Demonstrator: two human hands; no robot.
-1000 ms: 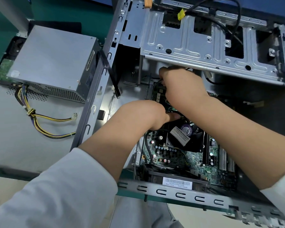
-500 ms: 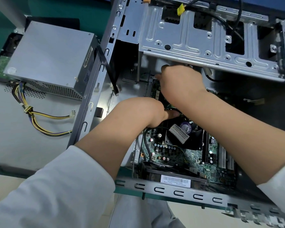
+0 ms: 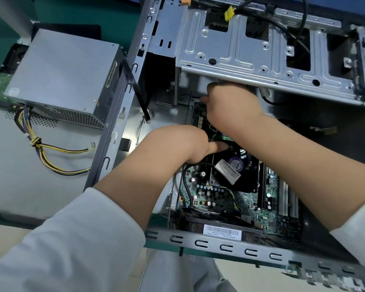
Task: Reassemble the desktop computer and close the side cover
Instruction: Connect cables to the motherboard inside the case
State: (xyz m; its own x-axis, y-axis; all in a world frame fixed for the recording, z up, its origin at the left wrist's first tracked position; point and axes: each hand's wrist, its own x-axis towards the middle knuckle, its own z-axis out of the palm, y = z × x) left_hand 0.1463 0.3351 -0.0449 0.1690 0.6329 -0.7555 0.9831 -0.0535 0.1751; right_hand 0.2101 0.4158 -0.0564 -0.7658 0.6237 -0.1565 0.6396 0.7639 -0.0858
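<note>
Green desk (image 3: 76,11) beneath, both hands reach into the case (image 3: 230,51): left (image 3: 177,144) and right (image 3: 230,106) curled, grips hidden.

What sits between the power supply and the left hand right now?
In the head view, the case's grey side rail and a flat black ribbon cable draped over it lie between the power supply and the left hand.

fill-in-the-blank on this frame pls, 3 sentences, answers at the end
1. The power supply lies ____ the case.
2. The left hand and right hand both reach over the ____.
3. The connector clipped on the black cable along the case's far edge is ____ in colour.

Missing words: outside; motherboard; yellow
</note>
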